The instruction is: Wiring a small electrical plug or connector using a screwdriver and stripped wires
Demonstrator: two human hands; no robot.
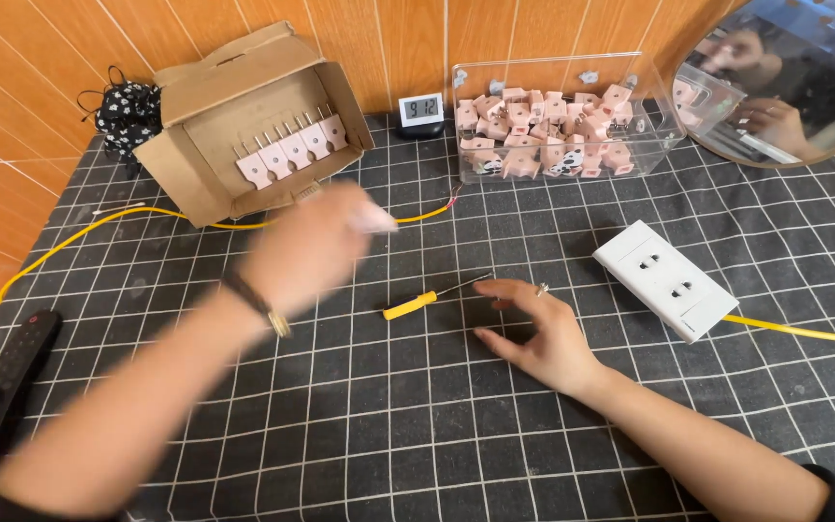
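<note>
**A:** Pink plastic plug (376, 220) — that's what your left hand (306, 253) seems to pinch at the fingertips, above the dark grid-patterned mat (417, 406), just in front of the open cardboard box (244, 126). That hand is blurred, so I can't tell your grip for sure.

**B:** And your right hand (538, 333)?

**A:** It's spread, fingers loosely curled, holding nothing. It rests on the mat just beside the small yellow-handled screwdriver (427, 298); a tiny silver screw (541, 289) lies at your fingertips.

**B:** What could go wrong?

**A:** I'd judge that screw the risk — a brush of your fingers could send it rolling off. Your left forearm could also snag the yellow cable (99, 227) and drag the box.

**B:** Containers?

**A:** The box holds a row of pink plugs with metal prongs. The clear plastic bin (649, 106) is heaped with pink plugs. A white double socket (664, 280) lies to your right.
</note>
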